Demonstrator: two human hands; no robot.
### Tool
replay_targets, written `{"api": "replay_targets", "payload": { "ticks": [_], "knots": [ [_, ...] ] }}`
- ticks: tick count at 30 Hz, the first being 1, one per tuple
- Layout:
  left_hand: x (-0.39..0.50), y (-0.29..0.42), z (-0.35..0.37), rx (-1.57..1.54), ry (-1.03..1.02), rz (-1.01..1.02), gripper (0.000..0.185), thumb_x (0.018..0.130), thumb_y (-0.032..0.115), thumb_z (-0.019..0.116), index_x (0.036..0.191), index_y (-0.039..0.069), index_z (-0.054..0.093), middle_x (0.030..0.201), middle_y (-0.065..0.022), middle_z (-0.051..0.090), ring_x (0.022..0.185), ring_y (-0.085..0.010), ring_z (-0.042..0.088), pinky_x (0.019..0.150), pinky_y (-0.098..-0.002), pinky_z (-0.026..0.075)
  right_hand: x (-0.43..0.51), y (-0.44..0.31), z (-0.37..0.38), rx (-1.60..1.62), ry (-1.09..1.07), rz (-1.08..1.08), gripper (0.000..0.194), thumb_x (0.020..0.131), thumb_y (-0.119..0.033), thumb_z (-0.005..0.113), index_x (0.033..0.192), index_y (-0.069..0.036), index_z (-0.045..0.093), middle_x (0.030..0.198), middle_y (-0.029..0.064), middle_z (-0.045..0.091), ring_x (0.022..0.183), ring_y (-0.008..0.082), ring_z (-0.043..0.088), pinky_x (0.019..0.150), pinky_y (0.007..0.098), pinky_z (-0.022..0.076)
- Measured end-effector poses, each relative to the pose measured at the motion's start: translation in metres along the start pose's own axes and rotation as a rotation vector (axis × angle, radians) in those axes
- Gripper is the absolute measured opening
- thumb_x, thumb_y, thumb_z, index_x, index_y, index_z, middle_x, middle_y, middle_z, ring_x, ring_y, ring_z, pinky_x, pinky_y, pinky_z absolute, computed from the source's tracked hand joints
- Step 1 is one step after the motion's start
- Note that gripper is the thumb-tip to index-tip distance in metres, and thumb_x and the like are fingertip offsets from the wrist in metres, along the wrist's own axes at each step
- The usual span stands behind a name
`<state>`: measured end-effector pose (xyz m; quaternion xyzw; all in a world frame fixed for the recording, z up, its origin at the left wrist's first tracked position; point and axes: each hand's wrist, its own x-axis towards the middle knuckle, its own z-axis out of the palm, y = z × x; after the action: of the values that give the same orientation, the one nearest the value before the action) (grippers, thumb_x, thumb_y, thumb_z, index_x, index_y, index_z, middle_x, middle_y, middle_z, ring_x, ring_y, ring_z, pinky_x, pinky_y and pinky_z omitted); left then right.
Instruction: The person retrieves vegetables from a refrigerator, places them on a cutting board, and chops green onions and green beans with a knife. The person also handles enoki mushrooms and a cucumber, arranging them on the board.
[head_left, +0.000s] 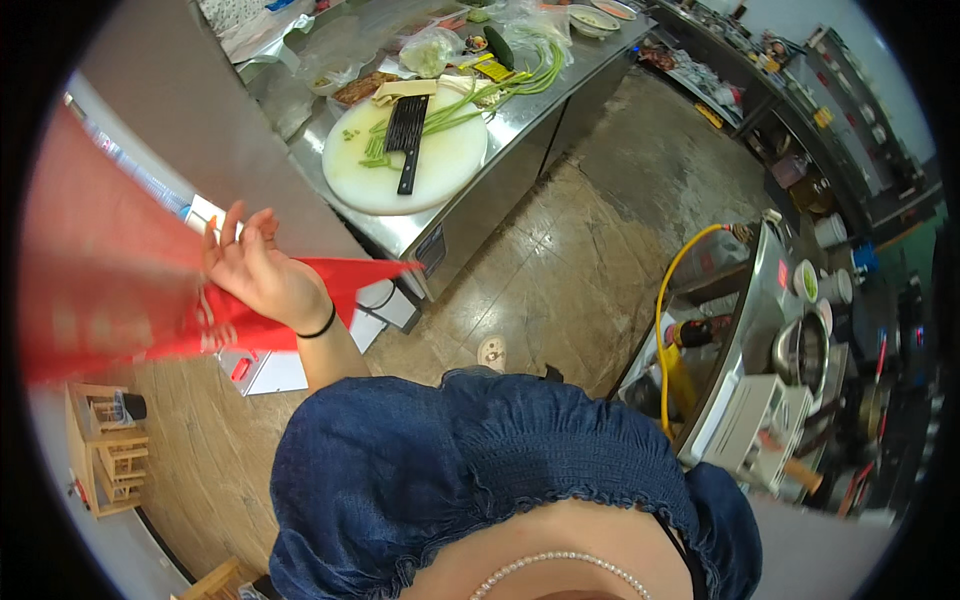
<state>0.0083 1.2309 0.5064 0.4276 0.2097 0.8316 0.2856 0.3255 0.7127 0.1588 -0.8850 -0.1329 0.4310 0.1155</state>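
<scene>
My left hand is raised at the left with its fingers apart and palm turned up, a black band around the wrist. It presses against a red cloth door curtain that bears pale writing and is partly blurred; nothing is gripped. My right hand is out of view. Ahead, on a steel counter, lies a round white cutting board. A black-handled cleaver rests flat on it, beside cut green pieces and long green stems that trail off the board.
A cucumber, a bagged pale vegetable and bowls stand at the counter's back. To the right, a steel worktable carries a metal bowl; a yellow hose hangs along its edge. Wooden stools stand lower left.
</scene>
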Motion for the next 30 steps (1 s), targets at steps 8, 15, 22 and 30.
{"api": "replay_targets", "payload": {
  "ticks": [8, 15, 22, 30],
  "knots": [
    [-0.062, -0.222, 0.092, 1.389, -1.005, -0.418, 0.067, 0.078, 0.028, 0.07, 0.136, 0.009, 0.042, 0.124, -0.0219, 0.053, 0.108, -0.0378, 0.056, 0.093, -0.0454, 0.047, 0.117, 0.005, -0.09, 0.186, 0.087, 0.095, 0.027, 0.087, -0.023, 0.062, 0.105, -0.005, 0.069, 0.091, 0.0154, 0.07, 0.083, 0.0272, 0.068, 0.076, 0.035, 0.0516],
    [-0.084, -0.273, 0.1, 1.733, -0.874, -0.48, 0.055, 0.071, 0.012, 0.064, 0.124, 0.009, 0.046, 0.117, -0.0187, 0.053, 0.111, -0.038, 0.052, 0.087, -0.0474, 0.049, 0.288, -0.168, -0.151, 0.304, 0.136, -0.366, 0.026, 0.087, -0.022, 0.062, 0.104, -0.005, 0.069, 0.089, 0.0155, 0.07, 0.082, 0.0274, 0.067, 0.075, 0.0349, 0.0518],
    [-0.082, -0.293, 0.133, 1.783, -0.703, -0.554, 0.042, 0.074, 0.005, 0.06, 0.114, 0.003, 0.047, 0.111, -0.0213, 0.055, 0.106, -0.0399, 0.055, 0.086, -0.0455, 0.05, 0.324, -0.513, -0.295, 0.073, 0.109, -1.145, 0.017, 0.088, -0.013, 0.065, 0.102, -0.003, 0.069, 0.084, 0.0089, 0.066, 0.073, 0.0153, 0.063, 0.068, 0.0279, 0.05],
    [-0.066, -0.228, 0.162, 1.328, -0.317, -0.755, 0.062, 0.076, 0.003, 0.054, 0.136, 0.008, 0.04, 0.095, -0.0196, 0.063, 0.083, -0.0343, 0.064, 0.077, -0.0397, 0.049, 0.237, -0.712, -0.221, -0.065, -0.071, -1.798, 0.029, 0.073, -0.013, 0.075, 0.101, -0.009, 0.069, 0.097, 0.0095, 0.065, 0.092, 0.0285, 0.061, 0.082, 0.0392, 0.0479]
  ]
}}
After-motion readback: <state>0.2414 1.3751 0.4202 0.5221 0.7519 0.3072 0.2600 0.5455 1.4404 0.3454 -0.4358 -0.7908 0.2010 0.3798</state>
